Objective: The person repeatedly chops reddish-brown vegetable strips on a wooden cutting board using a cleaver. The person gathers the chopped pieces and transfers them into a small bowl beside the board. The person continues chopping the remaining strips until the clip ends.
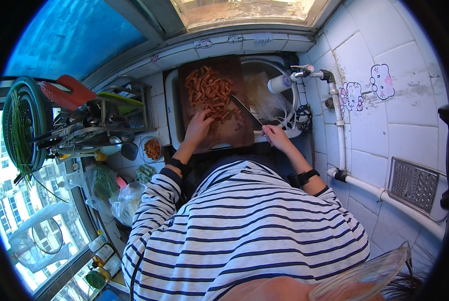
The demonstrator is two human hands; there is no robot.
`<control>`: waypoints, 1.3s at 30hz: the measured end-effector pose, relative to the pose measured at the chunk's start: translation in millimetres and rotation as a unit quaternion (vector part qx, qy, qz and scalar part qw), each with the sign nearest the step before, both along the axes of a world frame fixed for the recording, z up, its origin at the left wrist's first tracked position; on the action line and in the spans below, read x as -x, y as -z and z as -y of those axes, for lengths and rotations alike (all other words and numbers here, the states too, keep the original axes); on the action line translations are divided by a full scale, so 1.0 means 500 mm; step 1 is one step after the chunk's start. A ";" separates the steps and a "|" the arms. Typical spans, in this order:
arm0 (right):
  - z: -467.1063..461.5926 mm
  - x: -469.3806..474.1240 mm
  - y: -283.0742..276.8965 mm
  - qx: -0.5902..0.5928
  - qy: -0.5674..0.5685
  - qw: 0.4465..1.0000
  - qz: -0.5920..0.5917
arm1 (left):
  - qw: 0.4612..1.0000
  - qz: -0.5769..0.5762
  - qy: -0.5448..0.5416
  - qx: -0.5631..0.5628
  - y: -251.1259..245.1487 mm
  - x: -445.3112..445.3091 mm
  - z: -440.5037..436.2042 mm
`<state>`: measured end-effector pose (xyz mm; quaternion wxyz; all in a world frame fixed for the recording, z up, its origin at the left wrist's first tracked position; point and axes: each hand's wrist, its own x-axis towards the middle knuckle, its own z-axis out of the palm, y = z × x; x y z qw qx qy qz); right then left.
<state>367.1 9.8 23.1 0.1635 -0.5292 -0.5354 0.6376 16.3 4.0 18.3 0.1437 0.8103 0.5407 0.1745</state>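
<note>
In my right hand is a kitchen knife, its blade pointing up and left across the right side of a brown wooden cutting board. The knife tip reaches the edge of a pile of reddish-brown strips, which look like sliced meat. My left hand is at the pile's near edge, fingertips touching a few strips; whether they grip any is hidden. Smaller loose strips and bits lie between the two hands. The board lies across the left part of a sink.
Plastic bags fill the sink's right basin beneath the tap. On the left stand a bowl of chopped brown food, a utensil rack and a green colander with long green stalks. A metal grater hangs at right.
</note>
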 end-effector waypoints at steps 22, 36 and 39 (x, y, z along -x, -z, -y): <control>-0.021 0.035 -0.021 -0.037 -0.061 0.997 0.000 | 0.967 0.137 -0.175 0.126 0.010 -0.031 -0.004; -0.044 0.064 -0.001 -0.140 -0.156 0.972 0.106 | 0.919 0.241 -0.238 0.202 0.039 0.048 -0.012; -0.062 0.080 0.000 -0.201 -0.136 0.957 0.158 | 0.922 0.236 -0.228 0.205 0.038 0.050 -0.007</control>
